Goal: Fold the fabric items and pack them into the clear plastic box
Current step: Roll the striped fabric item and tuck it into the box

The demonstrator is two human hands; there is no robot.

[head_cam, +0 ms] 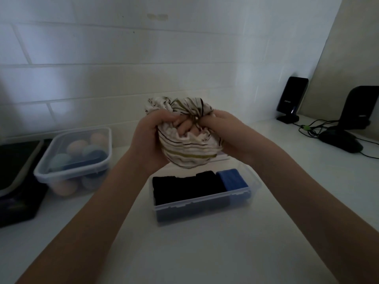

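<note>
Both hands hold a bunched white cloth with dark and olive stripes (pixel 188 150) in the air above the clear plastic box (pixel 205 203). My left hand (pixel 149 136) grips its left side, and my right hand (pixel 223 130) grips its right side, fingers dug into the folds. The box stands on the white counter just below the cloth. Inside it lie folded black fabric (pixel 184 188) on the left and a folded blue piece (pixel 231 179) at the right end.
A lidded clear container of pastel balls (pixel 78 158) sits at the left, beside a black tray (pixel 16 177). At the right stand two black speakers (pixel 291 99) and a black stand base (pixel 340 140) with cables. The tiled wall runs behind.
</note>
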